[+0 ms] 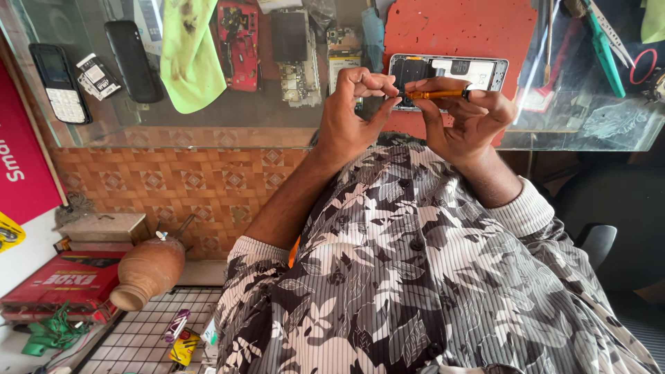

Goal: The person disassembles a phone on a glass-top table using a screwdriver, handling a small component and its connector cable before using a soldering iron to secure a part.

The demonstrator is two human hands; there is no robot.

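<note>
- Nearest the lens: patterned grey-and-white shirt [415,277] with ribbed cuffs, forearms reaching up from it toward a glass counter [277,118].
- Left hand [350,114] curled, thumb and forefinger pinched at the tip end of a small orange-handled screwdriver [433,94]; whether gripping the bit or only steadying it, cannot tell.
- Right hand [467,118] grasping the same screwdriver near its black end cap, fingers wrapped round the handle.
- Screwdriver held level, just above an opened smartphone [450,71] lying back-off on a red work mat [460,31], inner frame and dark components exposed.
- Judged from that: back cover already removed, phone still in its frame, tool tip not on any screw yet — disassembly begun, most of the inside work left.
- Further out on the counter: bare circuit board [299,48], red phone chassis [239,45], yellow-green stained cloth [190,52], black keypad phone [61,83], dark handset [134,61], teal-handled tools [606,48].
- Below the counter: patterned tiles [180,183], clay pot [147,271], red box [62,280], wire grid [149,336].
</note>
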